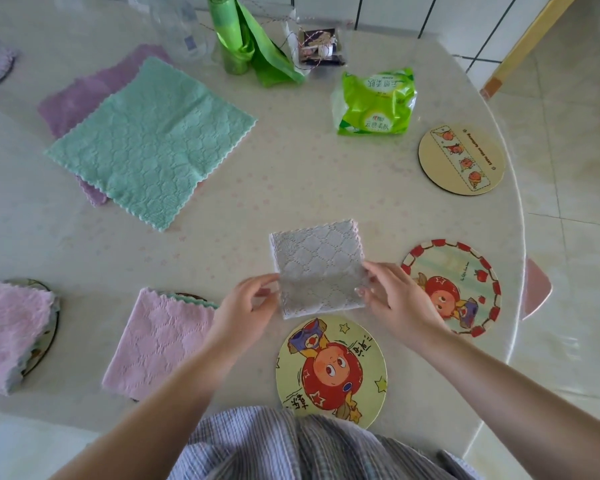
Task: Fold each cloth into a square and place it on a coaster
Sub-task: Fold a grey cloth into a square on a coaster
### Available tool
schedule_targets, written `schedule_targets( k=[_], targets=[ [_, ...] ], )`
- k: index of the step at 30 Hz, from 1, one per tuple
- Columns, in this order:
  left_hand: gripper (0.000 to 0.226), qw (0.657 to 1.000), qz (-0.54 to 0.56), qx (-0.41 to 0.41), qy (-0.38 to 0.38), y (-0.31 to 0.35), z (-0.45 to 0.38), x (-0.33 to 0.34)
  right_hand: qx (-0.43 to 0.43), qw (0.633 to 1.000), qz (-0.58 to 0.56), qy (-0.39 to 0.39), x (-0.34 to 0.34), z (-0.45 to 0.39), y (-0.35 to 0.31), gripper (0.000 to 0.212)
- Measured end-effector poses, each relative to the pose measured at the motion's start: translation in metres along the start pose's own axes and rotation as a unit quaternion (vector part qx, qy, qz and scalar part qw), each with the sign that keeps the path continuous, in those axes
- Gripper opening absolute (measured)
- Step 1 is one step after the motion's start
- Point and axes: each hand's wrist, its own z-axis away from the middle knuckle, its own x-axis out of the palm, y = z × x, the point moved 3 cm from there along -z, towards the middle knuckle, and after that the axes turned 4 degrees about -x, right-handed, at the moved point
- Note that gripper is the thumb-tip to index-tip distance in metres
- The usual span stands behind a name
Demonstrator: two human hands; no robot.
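Grey cloth [317,268], already folded to a square, sits mid-worktop [291,174], its near edge just above the cartoon coaster [331,370] at 6 o'clock. Left hand [246,303] pinches its left edge, right hand [392,296] pinches the right edge w/ fingertips. Best approach, I'd say: keep both pinches level so layers don't slip (4 plies, probably), draw it toward 6 o'clock, centre on the coaster, then let go. 2 other bare coasters at 3 o'clock.

Bright, soft daylight fills the room; glare runs along the right rim of the surface [515,237], and wide-angle distortion bends the edges.
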Motion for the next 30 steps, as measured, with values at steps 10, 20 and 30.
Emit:
schedule_targets(
  k=[10,20,30],
  targets=[
    [0.028,0.964,0.226,-0.135,-0.038,0.007,-0.008,0.007,0.239,0.914,-0.327,0.025,0.016,-0.017,-0.005,0.057],
    [0.046,0.988,0.133,-0.016,-0.083,-0.011,0.052,0.018,0.174,0.948,-0.266,0.013,0.025,0.075,-0.017,0.036],
    [0.051,0.992,0.013,0.039,-0.123,-0.038,0.085,0.039,0.195,0.936,-0.292,0.027,0.067,0.122,-0.001,0.031]
  ],
)
